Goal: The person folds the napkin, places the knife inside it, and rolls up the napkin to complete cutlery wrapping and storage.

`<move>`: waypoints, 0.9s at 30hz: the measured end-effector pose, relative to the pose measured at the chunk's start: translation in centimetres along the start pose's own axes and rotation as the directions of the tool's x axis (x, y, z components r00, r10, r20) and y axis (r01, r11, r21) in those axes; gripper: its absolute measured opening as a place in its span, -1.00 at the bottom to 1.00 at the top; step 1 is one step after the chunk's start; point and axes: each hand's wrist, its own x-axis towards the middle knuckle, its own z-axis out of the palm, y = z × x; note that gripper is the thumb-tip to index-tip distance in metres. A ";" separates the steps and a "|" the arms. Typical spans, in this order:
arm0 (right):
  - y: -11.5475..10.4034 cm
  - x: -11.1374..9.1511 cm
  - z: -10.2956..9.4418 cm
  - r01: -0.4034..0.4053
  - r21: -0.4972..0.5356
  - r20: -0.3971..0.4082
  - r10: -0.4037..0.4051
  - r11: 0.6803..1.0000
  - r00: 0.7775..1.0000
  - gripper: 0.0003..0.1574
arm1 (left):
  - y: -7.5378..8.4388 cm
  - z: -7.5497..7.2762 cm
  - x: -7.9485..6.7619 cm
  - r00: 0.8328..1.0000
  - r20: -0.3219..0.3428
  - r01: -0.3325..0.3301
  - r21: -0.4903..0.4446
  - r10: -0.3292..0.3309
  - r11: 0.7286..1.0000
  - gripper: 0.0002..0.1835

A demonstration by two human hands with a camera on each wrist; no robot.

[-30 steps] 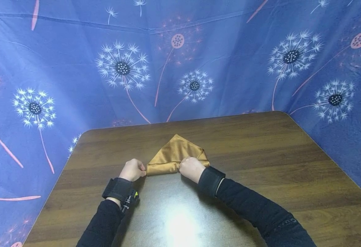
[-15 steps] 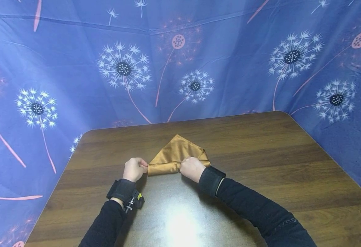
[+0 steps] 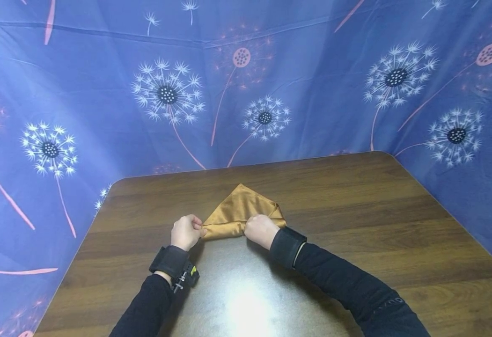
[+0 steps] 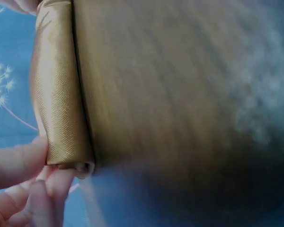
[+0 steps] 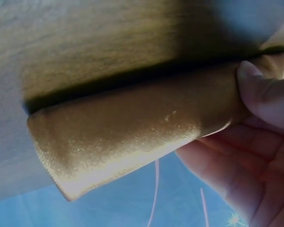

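A shiny golden-brown satin cloth (image 3: 246, 202) lies on the table, its near edge rolled up and its far part a flat triangle pointing away. With thumb and curled fingers my right hand (image 3: 261, 230) grips the roll right of its middle; the right wrist view shows the thumb (image 5: 260, 94) on one side and the fingers on the other. At the left end of the roll, my left hand (image 3: 187, 232) pinches the cloth. In the left wrist view its fingers sit at the spiral end of the roll (image 4: 61, 94), some of them under it.
The brown wood-grain table (image 3: 355, 206) has rounded far corners and a bright glare patch near its front. Behind and beside it hangs a blue curtain (image 3: 321, 84) printed with dandelions. Both wrists wear black straps (image 3: 288, 247).
My left hand has shifted slightly right and now overlaps the left end of the roll. The right hand and the cloth look almost the same.
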 end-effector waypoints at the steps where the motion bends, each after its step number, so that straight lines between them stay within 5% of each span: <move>1: 0.0 0.0 0.0 -0.003 0.005 -0.003 0.003 1.000 1.000 -0.76 | 0.0 0.1 0.0 1.000 -0.005 -0.007 0.007 0.007 1.000 -0.77; 5: 0.2 -0.3 0.1 -0.026 0.019 -0.030 0.027 0.999 0.999 -0.76 | 0.7 0.2 0.0 0.989 0.003 -0.147 0.162 0.148 0.976 -0.81; 8: 0.3 -0.3 0.2 -0.035 0.008 -0.037 0.035 0.999 0.999 -0.80 | 2.2 0.4 -0.6 0.955 0.013 -0.280 0.363 0.296 0.889 -0.82; 11: 0.4 -0.2 0.2 -0.027 0.004 0.000 0.027 1.000 1.000 -0.85 | 4.3 1.1 -1.5 0.923 0.022 -0.340 0.512 0.384 0.789 -0.76; 16: 0.5 0.1 0.2 -0.026 0.058 0.080 0.022 0.998 0.997 -0.89 | 6.9 3.6 -2.0 0.840 0.121 -0.497 0.561 0.528 0.662 -0.71; 18: 0.7 0.1 0.2 -0.020 0.074 0.105 0.012 0.997 0.994 -0.87 | 7.5 4.4 -1.8 0.815 0.150 -0.538 0.556 0.560 0.634 -0.78; 23: 1.1 0.1 0.3 -0.013 0.092 0.143 0.000 0.996 0.990 -0.83 | 8.0 5.8 -1.0 0.779 0.107 -0.534 0.629 0.617 0.565 -0.90; 27: 1.0 -0.3 0.4 -0.050 0.101 0.128 0.036 0.994 0.991 -0.82 | 7.9 6.4 -0.3 0.723 0.120 -0.561 0.676 0.680 0.477 -0.90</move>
